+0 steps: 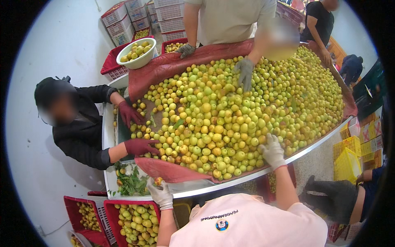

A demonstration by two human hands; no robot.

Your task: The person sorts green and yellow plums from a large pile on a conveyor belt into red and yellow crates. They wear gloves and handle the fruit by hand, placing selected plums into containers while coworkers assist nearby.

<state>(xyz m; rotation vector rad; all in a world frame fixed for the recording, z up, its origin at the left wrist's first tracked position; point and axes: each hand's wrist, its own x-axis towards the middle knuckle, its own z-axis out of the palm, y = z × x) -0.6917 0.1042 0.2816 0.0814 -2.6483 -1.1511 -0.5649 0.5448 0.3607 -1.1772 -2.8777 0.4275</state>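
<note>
My left hand, in a white glove, is at the table's near left edge, closed on a red-and-yellow round fruit. Just left of it, green leaves and a few fruits lie in the corner of the white-edged table. My right hand, also gloved in white, rests with fingers apart against the near side of a large heap of round yellow-green fruit; no fruit shows clearly gripped in it. The heap lies on a red sheet spread over the table.
At left, a co-worker's maroon-gloved hands touch the fruit. Opposite, another's grey-gloved hand reaches onto the heap. A bowl of fruit sits at the far left corner. Red-lined crates stand below left; yellow baskets are at right.
</note>
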